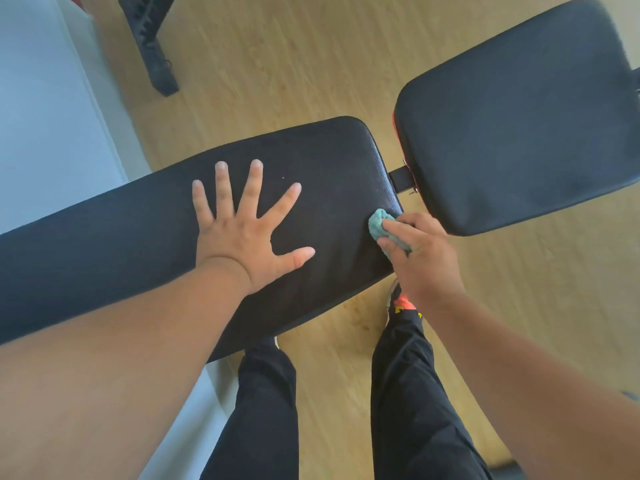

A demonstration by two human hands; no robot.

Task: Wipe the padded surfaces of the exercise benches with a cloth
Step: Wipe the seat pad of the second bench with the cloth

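Note:
A long black padded bench pad (114,237) runs from the left edge to the middle of the view. My left hand (242,230) lies flat on it with fingers spread wide. My right hand (420,261) grips a bunched teal cloth (379,225) and holds it against the pad's right end, near the front corner. A second black pad (512,126) with a red side trim sits to the right, joined to the first by a dark metal bracket (401,178).
Light wooden floor (277,64) surrounds the bench. A black metal frame foot (152,50) stands at the top left. A pale wall or panel (45,109) fills the left side. My legs in black trousers (408,393) stand just in front of the bench.

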